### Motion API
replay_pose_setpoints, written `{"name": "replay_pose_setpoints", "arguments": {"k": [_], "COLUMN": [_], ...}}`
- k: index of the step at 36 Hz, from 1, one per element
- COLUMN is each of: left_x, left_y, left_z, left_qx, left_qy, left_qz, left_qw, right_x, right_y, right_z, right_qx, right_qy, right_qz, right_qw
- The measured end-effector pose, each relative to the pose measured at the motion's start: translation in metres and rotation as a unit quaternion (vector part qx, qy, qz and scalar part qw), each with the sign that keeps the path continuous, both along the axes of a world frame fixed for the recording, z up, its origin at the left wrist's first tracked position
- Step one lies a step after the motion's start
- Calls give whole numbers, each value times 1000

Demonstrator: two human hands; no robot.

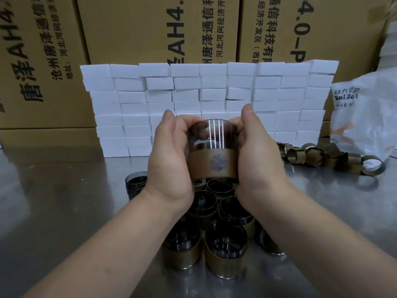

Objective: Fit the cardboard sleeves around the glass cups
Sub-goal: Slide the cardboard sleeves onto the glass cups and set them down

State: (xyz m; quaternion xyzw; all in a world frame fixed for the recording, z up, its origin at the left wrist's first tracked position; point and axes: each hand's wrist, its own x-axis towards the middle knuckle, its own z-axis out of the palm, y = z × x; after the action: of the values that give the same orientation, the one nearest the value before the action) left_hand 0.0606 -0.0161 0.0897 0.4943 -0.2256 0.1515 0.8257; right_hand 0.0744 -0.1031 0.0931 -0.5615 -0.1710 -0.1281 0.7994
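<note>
A smoky glass cup (212, 134) is held above the table, upside down, between both hands. A brown cardboard sleeve (212, 164) with a round grey print wraps its lower part. My left hand (169, 153) grips the cup from the left, fingers curled over its top. From the right, my right hand (257, 151) grips it the same way. Below the hands stand several sleeved cups (225, 254) in a cluster. One bare dark cup (136, 183) stands to the left. A pile of loose sleeves (322, 155) lies at the right.
A wall of stacked white boxes (204, 93) runs across the back of the steel table (64, 201). Large brown cartons (150, 24) stand behind it. A white plastic bag (365, 117) sits at the far right.
</note>
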Motion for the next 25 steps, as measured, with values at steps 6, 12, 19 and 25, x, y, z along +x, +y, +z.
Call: {"name": "replay_pose_setpoints", "arguments": {"k": [6,12,19,25], "left_x": [3,5,5,5], "left_y": [-1,-1,-2,1], "left_z": [-2,-2,-4,-2], "left_qx": [-16,-29,-25,15], "left_qy": [4,-3,14,15], "left_qz": [34,34,43,96], "left_qw": [999,999,999,995], "right_x": [1,-2,-2,-8], "right_y": [-1,-1,0,1], "right_z": [-3,-4,-5,-3], "right_qx": [-23,-42,-53,-68], "right_qy": [-18,-36,-46,-42], "right_qz": [-4,3,-21,-41], "right_qw": [1000,998,997,996]}}
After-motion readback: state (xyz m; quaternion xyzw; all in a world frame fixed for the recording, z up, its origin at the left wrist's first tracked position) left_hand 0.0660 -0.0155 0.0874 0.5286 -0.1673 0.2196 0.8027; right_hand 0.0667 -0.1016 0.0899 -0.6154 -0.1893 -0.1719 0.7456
